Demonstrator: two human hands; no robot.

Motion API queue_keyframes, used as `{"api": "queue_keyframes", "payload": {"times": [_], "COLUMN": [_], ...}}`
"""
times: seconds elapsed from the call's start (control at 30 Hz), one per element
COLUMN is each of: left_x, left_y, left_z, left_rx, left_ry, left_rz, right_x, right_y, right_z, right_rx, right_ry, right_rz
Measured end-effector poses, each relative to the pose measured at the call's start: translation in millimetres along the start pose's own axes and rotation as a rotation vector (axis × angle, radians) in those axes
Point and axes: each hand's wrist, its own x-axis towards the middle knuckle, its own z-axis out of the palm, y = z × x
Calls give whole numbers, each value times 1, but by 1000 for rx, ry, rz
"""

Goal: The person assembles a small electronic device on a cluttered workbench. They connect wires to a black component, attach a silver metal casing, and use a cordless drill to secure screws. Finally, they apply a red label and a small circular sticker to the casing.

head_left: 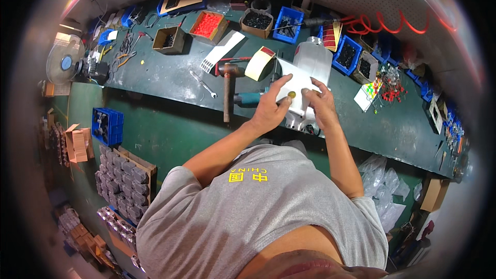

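Note:
A white sheet (298, 77) with a round yellow-green sticker (291, 94) is between my hands over the front of the workbench. My left hand (269, 107) grips the sheet's left side, its thumb close to the sticker. On the right side my right hand (323, 106) is closed on the same sheet, fingers bent over it. Behind and partly under the sheet lies a silver finned metal housing (313, 54). Left of my hands are a teal power tool (247, 99), a hammer (227, 90) and, farther left, a wrench (204, 84).
Along the back stand a box of red parts (207, 25), a box of black parts (257, 20) and blue bins (288, 23). A label sheet (259, 64) lies near the hammer. A red coiled hose (385, 23) hangs at right. Red-ended wires (393, 85) lie on the bench.

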Motion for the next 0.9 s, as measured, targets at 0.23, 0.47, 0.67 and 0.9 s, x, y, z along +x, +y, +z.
{"api": "queue_keyframes", "payload": {"times": [0.23,0.47,0.67,0.9], "left_x": [23,11,34,48], "left_y": [-88,-279,-329,-414], "left_z": [-36,-165,-186,-247], "left_rx": [130,53,-416,-503], "left_ry": [222,692,843,1286], "left_rz": [-276,-741,-993,-849], "right_x": [16,63,18,-5], "right_y": [10,55,169,166], "right_z": [-84,-282,-393,-260], "right_rx": [83,-318,-892,-596], "right_ry": [348,704,781,723], "right_rz": [-263,-378,-317,-118]}}
